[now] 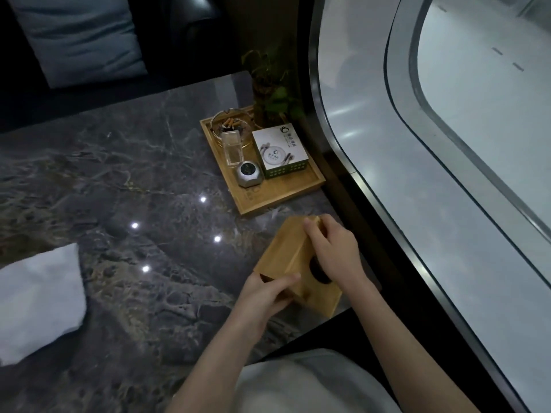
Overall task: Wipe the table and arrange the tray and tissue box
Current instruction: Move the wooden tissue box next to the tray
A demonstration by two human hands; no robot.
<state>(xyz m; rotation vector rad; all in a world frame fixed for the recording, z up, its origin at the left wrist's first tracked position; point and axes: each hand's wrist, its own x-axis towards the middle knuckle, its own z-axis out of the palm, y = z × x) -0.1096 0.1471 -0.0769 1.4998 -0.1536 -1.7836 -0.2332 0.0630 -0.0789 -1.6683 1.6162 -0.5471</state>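
A wooden tissue box (287, 251) lies tilted near the table's right front corner, its dark oval slot partly showing. My left hand (262, 296) grips its near left end. My right hand (331, 248) rests over its top and far end, fingers curled on the edge. Behind it, a wooden tray (286, 192) sits against the table's right edge. The tray carries a glass ashtray (231, 123) with cigarette butts, a clear holder (232, 147), a silver call button (250, 173) and a white printed box (280, 150). A white cloth (38, 302) lies at the left on the dark marble table (134, 189).
A potted plant (272, 93) stands at the tray's far corner. A curved glass wall with a metal rail (372, 186) runs along the table's right side. A dark sofa with a blue-grey cushion (80, 37) sits beyond the far edge. My light-clad lap (313, 383) is below.
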